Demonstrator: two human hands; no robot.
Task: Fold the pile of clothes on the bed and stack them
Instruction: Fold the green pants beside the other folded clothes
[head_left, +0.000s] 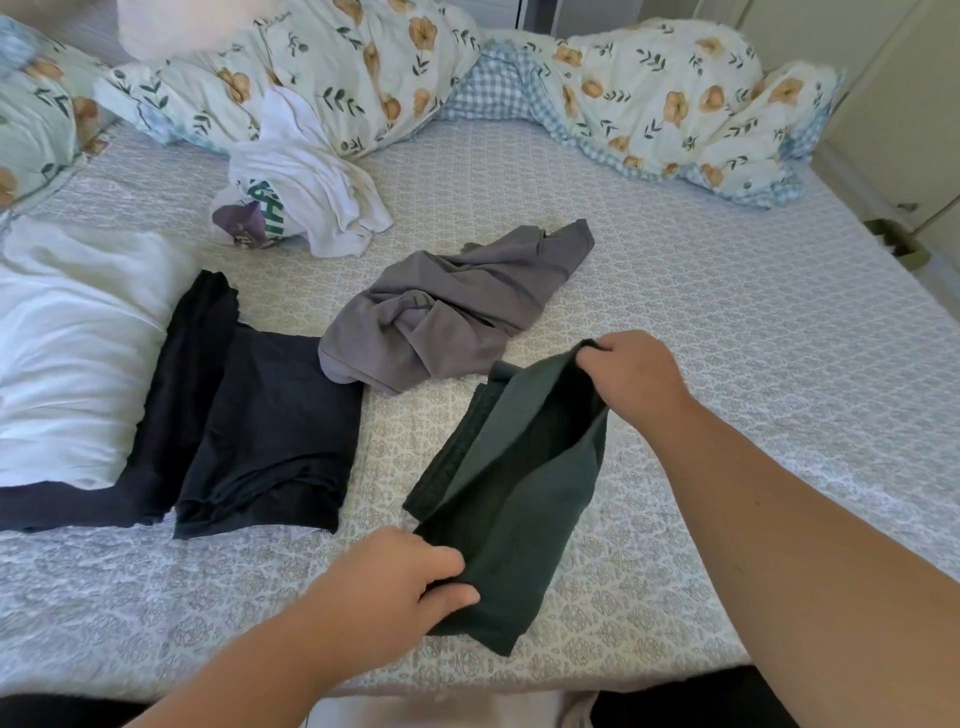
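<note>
A dark green garment lies partly folded near the front of the bed. My left hand pinches its near lower corner. My right hand grips its far upper corner and lifts that edge off the bed. To the left lies a folded dark navy garment. A crumpled grey garment sits in the middle of the bed. Farther back is a crumpled white garment with green lettering.
The bed has a patterned grey cover. A white pillow lies at the left, over another dark cloth. A floral duvet is bunched along the far side. The bed's near edge runs below my arms.
</note>
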